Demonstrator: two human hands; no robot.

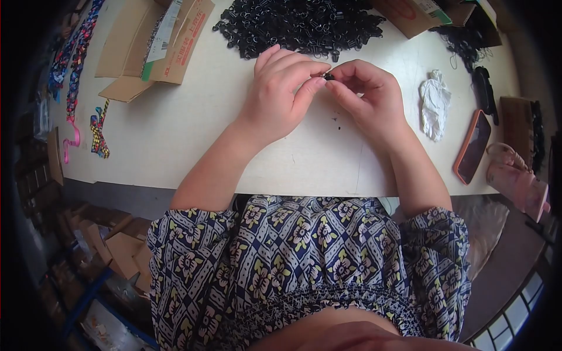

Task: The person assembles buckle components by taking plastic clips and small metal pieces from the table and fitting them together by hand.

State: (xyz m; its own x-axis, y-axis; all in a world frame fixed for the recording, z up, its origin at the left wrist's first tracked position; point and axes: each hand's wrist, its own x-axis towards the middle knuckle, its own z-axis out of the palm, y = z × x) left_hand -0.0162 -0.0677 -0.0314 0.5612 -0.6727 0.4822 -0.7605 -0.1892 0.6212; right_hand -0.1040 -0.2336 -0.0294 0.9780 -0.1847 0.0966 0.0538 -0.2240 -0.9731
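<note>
Both hands meet over the white table (pixel 281 164), just in front of a large pile of small black clips or buckles (pixel 298 26). Between the fingertips is a small black piece with a metallic glint (pixel 328 76), too small to make out fully. My left hand (pixel 278 88) pinches its left side with thumb and index finger, the other fingers stretched out. My right hand (pixel 372 93) pinches the right side with thumb and index finger, the remaining fingers curled. A few dark specks lie on the table below the hands.
An open cardboard box (pixel 187 41) stands at the left, near patterned cords (pixel 99 131) and a pink ribbon (pixel 71 143). Another carton (pixel 410 14) is at the back right. A crumpled white glove (pixel 435 105), an orange-cased phone (pixel 473 146) and a pink cup (pixel 518 184) line the right side.
</note>
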